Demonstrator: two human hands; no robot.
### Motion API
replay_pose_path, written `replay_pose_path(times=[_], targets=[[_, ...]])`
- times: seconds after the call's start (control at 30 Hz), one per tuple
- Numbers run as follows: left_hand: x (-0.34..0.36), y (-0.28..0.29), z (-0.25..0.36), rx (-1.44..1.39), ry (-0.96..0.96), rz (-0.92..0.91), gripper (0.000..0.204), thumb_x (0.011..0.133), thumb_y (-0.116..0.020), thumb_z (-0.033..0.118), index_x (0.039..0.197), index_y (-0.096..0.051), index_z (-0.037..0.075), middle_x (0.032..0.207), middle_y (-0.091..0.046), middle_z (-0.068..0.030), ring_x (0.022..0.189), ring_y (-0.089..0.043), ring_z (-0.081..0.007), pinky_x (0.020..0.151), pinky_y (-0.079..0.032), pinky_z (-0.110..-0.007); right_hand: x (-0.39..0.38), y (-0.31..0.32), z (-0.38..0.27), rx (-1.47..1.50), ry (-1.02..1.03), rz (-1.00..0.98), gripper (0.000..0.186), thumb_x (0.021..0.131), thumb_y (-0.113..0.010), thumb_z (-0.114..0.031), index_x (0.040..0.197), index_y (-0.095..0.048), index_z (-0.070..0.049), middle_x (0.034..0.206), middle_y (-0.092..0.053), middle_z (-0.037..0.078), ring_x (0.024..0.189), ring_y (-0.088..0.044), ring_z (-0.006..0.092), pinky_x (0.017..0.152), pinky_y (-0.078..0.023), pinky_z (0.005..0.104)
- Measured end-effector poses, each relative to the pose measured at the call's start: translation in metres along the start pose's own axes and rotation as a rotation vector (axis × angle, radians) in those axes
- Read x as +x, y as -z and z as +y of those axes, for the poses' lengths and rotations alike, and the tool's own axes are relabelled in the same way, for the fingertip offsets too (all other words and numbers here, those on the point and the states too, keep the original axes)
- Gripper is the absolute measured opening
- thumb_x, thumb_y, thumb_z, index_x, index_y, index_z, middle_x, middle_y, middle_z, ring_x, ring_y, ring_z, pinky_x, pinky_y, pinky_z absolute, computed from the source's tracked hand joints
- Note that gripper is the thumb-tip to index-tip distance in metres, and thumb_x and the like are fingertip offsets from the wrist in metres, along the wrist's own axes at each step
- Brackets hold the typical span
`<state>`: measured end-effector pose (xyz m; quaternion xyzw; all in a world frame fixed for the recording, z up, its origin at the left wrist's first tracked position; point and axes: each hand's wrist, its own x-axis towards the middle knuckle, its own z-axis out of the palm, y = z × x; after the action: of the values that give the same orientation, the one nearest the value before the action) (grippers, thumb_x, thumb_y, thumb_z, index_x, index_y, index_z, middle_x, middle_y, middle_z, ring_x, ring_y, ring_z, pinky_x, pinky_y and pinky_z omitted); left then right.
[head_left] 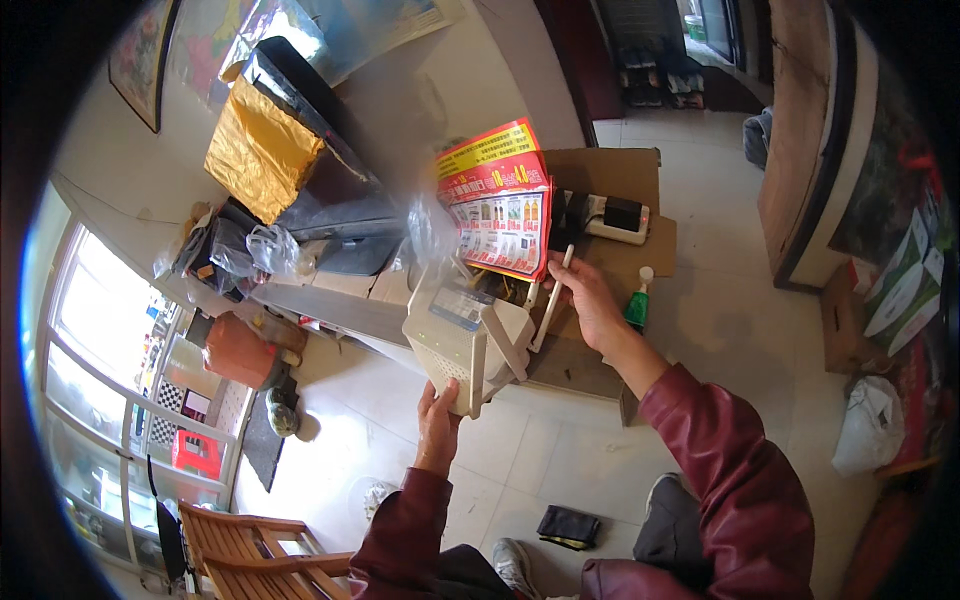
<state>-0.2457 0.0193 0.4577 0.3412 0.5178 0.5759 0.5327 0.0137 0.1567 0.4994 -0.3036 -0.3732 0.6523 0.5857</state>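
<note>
My left grip (438, 425) clasps a white plastic router (447, 335); my right grip (590, 300) pinches one slim white antenna (550, 308), two others (505, 343) leftward not yet pinched

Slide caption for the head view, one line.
Left hand holds a boxy off-white plastic router while right hand grips a slim off-white antenna, near a red-and-yellow printed paper flyer.

Glossy Maroon Above, Dark Grey Below

A maroon jacket (625, 580) with a leather-like sheen is worn; its right sleeve (735, 460) is broken by deep folds and bright highlights; its left sleeve (405, 532) is finished in the same colour; the left hand (437, 428) and right hand (590, 305) are left bare; below, dark grey trousers (672, 535) are worn, with pale shoes (514, 565) partly seen.
</note>
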Motion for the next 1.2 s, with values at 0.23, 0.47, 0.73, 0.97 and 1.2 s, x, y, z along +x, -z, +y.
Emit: replay_pose_path(times=[0.23, 0.47, 0.73, 0.97, 1.2], targets=[[-0.003, 0.006, -0.004, -0.055, -0.022, -0.009, 0.045, 0.098, -0.057, 0.016, 0.139, -0.044, 0.001, 0.127, -0.06, -0.011, 0.11, -0.063, -0.0202, 0.092, -0.053, -0.035, 0.009, -0.002, 0.011, 0.028, 0.02, -0.028, 0.028, 0.099, -0.062, -0.035, 0.111, -0.065, -0.011, 0.096, -0.065, -0.004, 0.088, -0.056, 0.0072, 0.08, -0.043, 0.027], [-0.023, -0.005, -0.013, -0.121, -0.034, 0.047, 0.043, 0.097, -0.06, 0.015, 0.135, -0.045, 0.002, 0.124, -0.061, -0.0103, 0.107, -0.064, -0.0203, 0.087, -0.055, -0.035, 0.012, -0.014, 0.018, 0.05, 0.049, -0.008, 0.02, 0.094, -0.07, -0.029, 0.102, -0.065, -0.011, 0.092, -0.066, -0.004, 0.083, -0.056, 0.0073, 0.077, -0.043, 0.0276], [-0.007, 0.004, -0.008, -0.109, -0.023, -0.002, 0.042, 0.096, -0.062, 0.017, 0.132, -0.047, 0.003, 0.121, -0.062, -0.0089, 0.102, -0.065, -0.0181, 0.081, -0.057, -0.033, 0.009, -0.037, 0.02, -0.026, 0.233, 0.004, 0.015, 0.091, -0.072, -0.016, 0.091, -0.06, -0.008, 0.08, -0.059, -0.003, 0.073, -0.054, 0.0067, 0.067, -0.043, 0.0248], [0.004, 0.043, -0.004, 0.177, -0.095, 0.183, 0.05, 0.097, -0.063, 0.035, 0.137, -0.051, 0.008, 0.122, -0.062, -0.0043, 0.104, -0.061, -0.0157, 0.09, -0.048, -0.033, 0.008, -0.034, -0.01, -0.268, 0.325, -0.179, 0.018, 0.098, -0.063, -0.023, 0.098, -0.066, -0.005, 0.081, -0.059, -0.005, 0.076, -0.05, 0.004, 0.068, -0.041, 0.023], [0.004, -0.031, 0.117, 0.599, -0.664, 0.078, 0.032, 0.1, -0.057, 0.025, 0.121, -0.062, 0.002, 0.107, -0.068, -0.0059, 0.091, -0.062, -0.0123, 0.081, -0.048, -0.027, 0.017, -0.011, -0.015, -0.504, 0.505, -0.25, 0.03, 0.096, -0.066, -0.032, 0.105, -0.069, -0.003, 0.083, -0.06, 0.007, 0.075, -0.057, 0.0168, 0.069, -0.044, 0.033]])
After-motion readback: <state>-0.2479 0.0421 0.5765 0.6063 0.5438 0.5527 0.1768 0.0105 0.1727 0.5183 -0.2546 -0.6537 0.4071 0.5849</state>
